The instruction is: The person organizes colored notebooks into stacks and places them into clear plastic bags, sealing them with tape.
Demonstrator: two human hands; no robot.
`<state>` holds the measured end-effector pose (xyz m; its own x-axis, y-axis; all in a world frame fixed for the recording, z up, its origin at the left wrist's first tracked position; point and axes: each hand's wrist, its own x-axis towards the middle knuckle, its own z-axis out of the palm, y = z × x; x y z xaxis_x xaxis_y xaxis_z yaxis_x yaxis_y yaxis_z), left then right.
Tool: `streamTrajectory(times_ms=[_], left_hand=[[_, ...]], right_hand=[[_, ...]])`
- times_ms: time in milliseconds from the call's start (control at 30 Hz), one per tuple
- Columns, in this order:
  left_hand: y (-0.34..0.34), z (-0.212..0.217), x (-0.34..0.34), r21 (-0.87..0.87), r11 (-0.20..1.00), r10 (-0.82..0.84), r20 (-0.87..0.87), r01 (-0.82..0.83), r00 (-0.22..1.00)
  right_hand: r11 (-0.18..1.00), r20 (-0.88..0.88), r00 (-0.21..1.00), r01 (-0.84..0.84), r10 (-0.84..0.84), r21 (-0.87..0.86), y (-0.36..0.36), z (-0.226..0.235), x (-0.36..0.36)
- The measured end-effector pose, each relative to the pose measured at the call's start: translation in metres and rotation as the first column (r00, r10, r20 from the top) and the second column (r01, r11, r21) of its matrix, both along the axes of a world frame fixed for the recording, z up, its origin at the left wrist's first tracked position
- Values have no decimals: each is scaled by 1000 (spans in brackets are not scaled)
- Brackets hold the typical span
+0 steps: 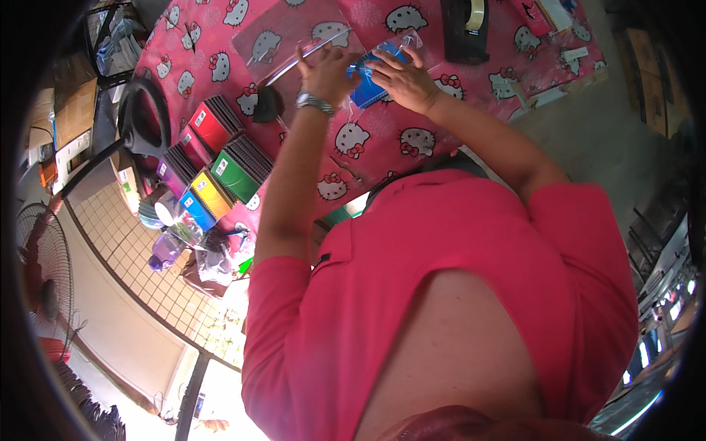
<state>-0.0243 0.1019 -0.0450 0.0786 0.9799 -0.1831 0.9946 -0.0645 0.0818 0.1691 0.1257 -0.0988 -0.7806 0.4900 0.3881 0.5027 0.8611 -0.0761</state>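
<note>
Pink cartoon tablecloth. Left hand and right hand pinch a blue notebook inside a clear sleeve: bagging step. Sealing likely calls for the tape dispenser.

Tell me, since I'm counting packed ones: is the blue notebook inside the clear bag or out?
Partly in. The clear bag covers the blue notebook at its far end; both hands hold it.

Bright daylight, soft shadows, fisheye-warped edges.

A surface under a pink cat-patterned cloth carries stacks of coloured spiral notebooks at its left edge, a black tape dispenser, and a clear plastic sleeve.
</note>
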Motion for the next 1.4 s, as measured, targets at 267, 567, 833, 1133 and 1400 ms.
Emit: streamTrajectory(times_ms=[267, 567, 833, 1133, 1400], left_hand=[[-75, 50, -19, 110, 994, -20, 219, -4, 975], [-29, -29, 47, 269, 955, 102, 91, -123, 991], [-32, -31, 45, 306, 938, 133, 121, -165, 984], [-18, -12, 53, 158, 987, 9, -6, -8, 1000], [-32, -16, 46, 73, 992, -96, -143, 107, 985]], right_hand=[[999, -29, 999, 17, -19, -51, -3, -10, 6], [964, -81, 966, 236, -247, -126, 35, 40, 23], [933, 37, 998, 63, -53, -355, -50, 36, 40], [921, 148, 987, 110, -58, -373, -55, 10, 1], [529, -239, 535, 491, -810, -692, 38, 49, 113]])
